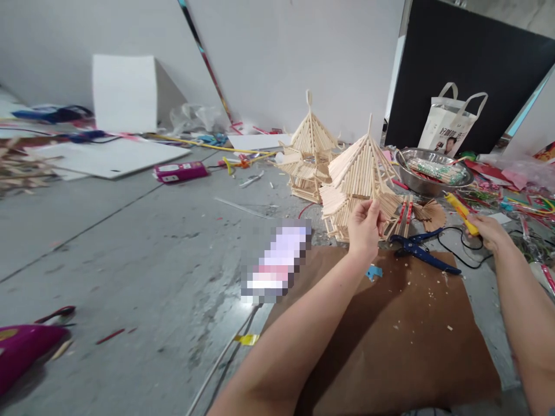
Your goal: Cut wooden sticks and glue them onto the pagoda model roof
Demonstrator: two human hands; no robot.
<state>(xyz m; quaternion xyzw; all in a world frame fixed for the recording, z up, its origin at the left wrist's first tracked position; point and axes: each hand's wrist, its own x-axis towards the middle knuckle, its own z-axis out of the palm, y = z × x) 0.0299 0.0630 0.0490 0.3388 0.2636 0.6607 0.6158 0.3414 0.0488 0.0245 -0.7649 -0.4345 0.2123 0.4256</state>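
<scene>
My left hand [366, 226] is closed at the front of the nearer wooden-stick pavilion [358, 173], its fingers pinched; a thin stick seems to rise from between them. Behind and to the left stands a second stick pavilion [310, 150]. Out to the right, my right hand [486, 231] grips a yellow glue tube [462, 212], its tip pointing up and left. Blue-handled pliers [422, 251] lie between my hands at the top edge of a brown board [403, 335]. A small blue piece [373, 272] rests on the board beneath my left wrist.
A blurred phone [277, 260] with a cable lies left of my left forearm. Behind the pliers are a metal bowl [433, 182] of sticks and a white bag [446, 127]. Purple objects [181, 172] lie on the grey floor at left. Scraps and plastic clutter the right side.
</scene>
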